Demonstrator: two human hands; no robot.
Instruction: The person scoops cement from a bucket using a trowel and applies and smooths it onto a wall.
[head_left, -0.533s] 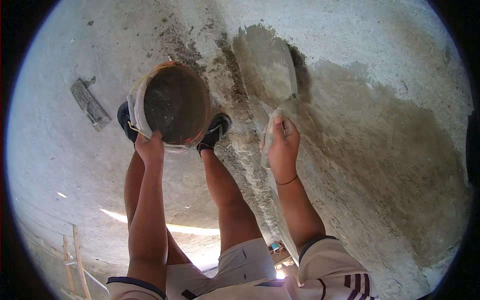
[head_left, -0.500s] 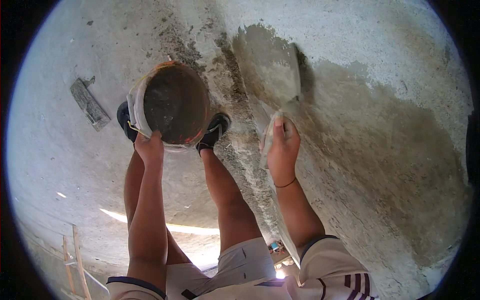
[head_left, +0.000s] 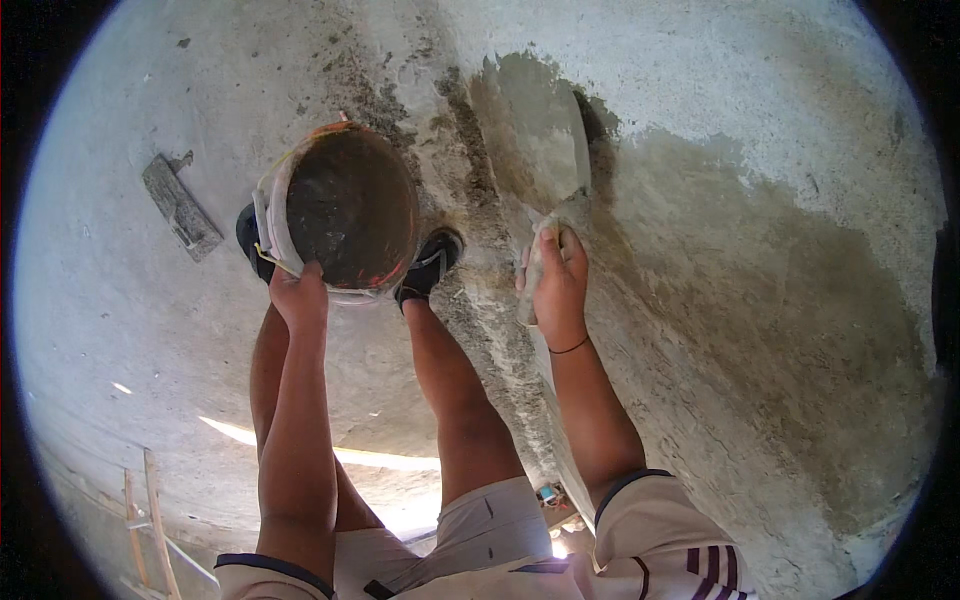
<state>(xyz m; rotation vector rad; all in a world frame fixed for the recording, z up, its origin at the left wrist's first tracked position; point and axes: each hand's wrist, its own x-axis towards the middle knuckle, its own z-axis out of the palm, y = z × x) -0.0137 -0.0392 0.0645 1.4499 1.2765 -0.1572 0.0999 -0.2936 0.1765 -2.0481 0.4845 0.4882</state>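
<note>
My left hand (head_left: 299, 294) is closed on the near rim of a round bucket (head_left: 275, 215), by its pale handle. Dark grey, wet-looking mix (head_left: 345, 215) lies inside the bucket, which sits between my shoes. Off to the right, my right hand (head_left: 561, 285) wraps round the handle of a mortar-smeared trowel (head_left: 581, 150). The trowel's blade points away from me, beside the wall, and a dark shadow falls along its right edge. Whether the blade touches the wall I cannot tell. Behind it spreads a darker, damp patch (head_left: 700, 230) on the wall.
On the floor left of the bucket lies a grey, mortar-crusted flat board (head_left: 181, 208). Crumbs of mortar (head_left: 465, 130) run along the foot of the wall. My dark shoes (head_left: 432, 262) flank the bucket. Wooden poles (head_left: 158, 520) stand at the lower left.
My right hand and the trowel have shifted slightly left, toward the bucket. The left hand and the bucket have stayed almost where they were.
</note>
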